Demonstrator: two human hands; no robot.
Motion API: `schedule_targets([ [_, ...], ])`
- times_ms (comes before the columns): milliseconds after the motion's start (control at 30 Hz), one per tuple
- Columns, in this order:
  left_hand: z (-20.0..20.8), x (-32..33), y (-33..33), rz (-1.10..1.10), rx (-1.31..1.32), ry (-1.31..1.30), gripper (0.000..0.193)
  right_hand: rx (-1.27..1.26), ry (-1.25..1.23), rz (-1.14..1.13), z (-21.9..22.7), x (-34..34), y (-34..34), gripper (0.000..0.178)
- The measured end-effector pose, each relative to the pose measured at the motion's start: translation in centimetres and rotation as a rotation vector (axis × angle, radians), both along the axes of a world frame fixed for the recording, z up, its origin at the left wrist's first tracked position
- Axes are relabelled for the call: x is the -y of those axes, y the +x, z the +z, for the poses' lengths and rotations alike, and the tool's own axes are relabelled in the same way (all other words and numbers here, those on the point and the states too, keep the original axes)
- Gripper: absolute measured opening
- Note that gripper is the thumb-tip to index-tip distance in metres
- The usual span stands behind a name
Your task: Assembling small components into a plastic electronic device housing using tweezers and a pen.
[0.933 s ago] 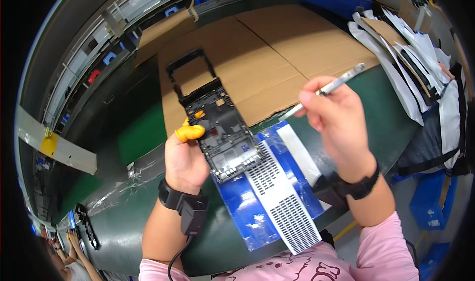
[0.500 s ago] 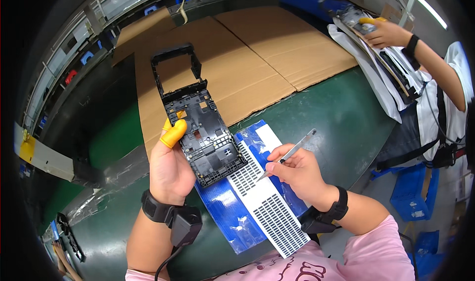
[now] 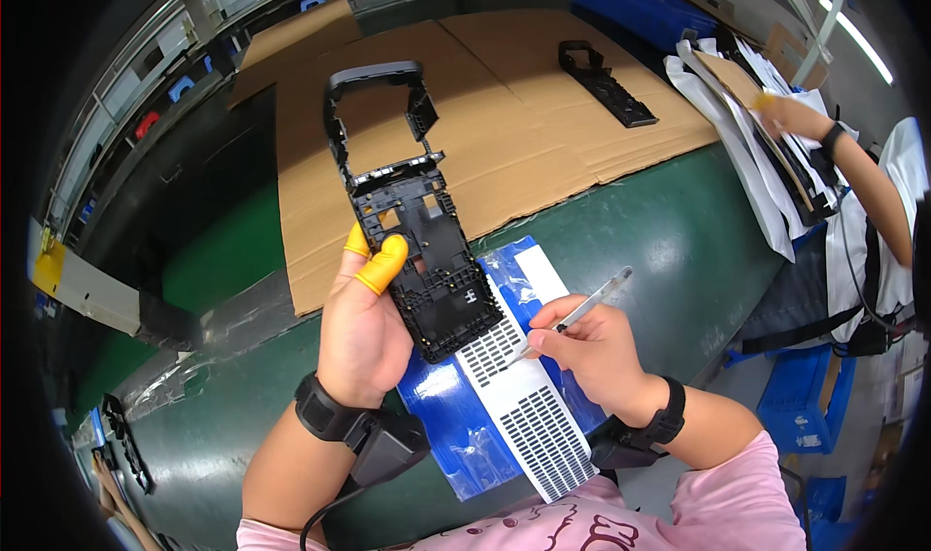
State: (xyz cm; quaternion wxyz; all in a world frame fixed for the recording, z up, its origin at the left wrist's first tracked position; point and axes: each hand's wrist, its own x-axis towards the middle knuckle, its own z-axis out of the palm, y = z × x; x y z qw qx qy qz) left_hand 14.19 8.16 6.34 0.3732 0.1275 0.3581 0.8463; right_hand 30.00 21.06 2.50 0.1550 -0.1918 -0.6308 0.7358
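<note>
My left hand [image 3: 364, 328], with yellow finger cots on the thumb and a finger, grips a black plastic housing [image 3: 441, 250] by its left edge. An open rectangular frame rises at the housing's far end, and its inner side with ribs and small cutouts faces up. In my right hand [image 3: 596, 347] are slim silver tweezers [image 3: 603, 294], pinched between thumb and fingers. Their tip points down at a white sheet of small black stickers [image 3: 543, 425]. This sheet lies on a blue, tape-covered board [image 3: 451, 425], partly under the housing.
A brown cardboard sheet [image 3: 504, 134] covers the far part of the green table [image 3: 659, 221]. Another black housing [image 3: 611, 85] lies on it. At the right, a co-worker's hand [image 3: 795, 116] is over a stack of white sheets and cardboard [image 3: 742, 153]. Blue crates [image 3: 800, 401] stand below.
My left hand has moved slightly right, tilting the housing. The tweezers stay over the sticker sheet. A second black housing now lies on the cardboard, and the co-worker's hand has moved down and right.
</note>
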Motion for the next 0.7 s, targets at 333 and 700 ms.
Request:
schedule_targets([
  [333, 0.0, 0.7, 1.5, -0.078, 0.095, -0.028, 0.034, -0.325, -0.131, 0.079, 6.7, 0.4, -3.3, 0.017],
  [700, 0.4, 2.6, 2.5, -0.069, 0.282, -0.018, 0.037, -0.283, -0.099, 0.096, 3.7, 2.2, -3.8, 0.016],
])
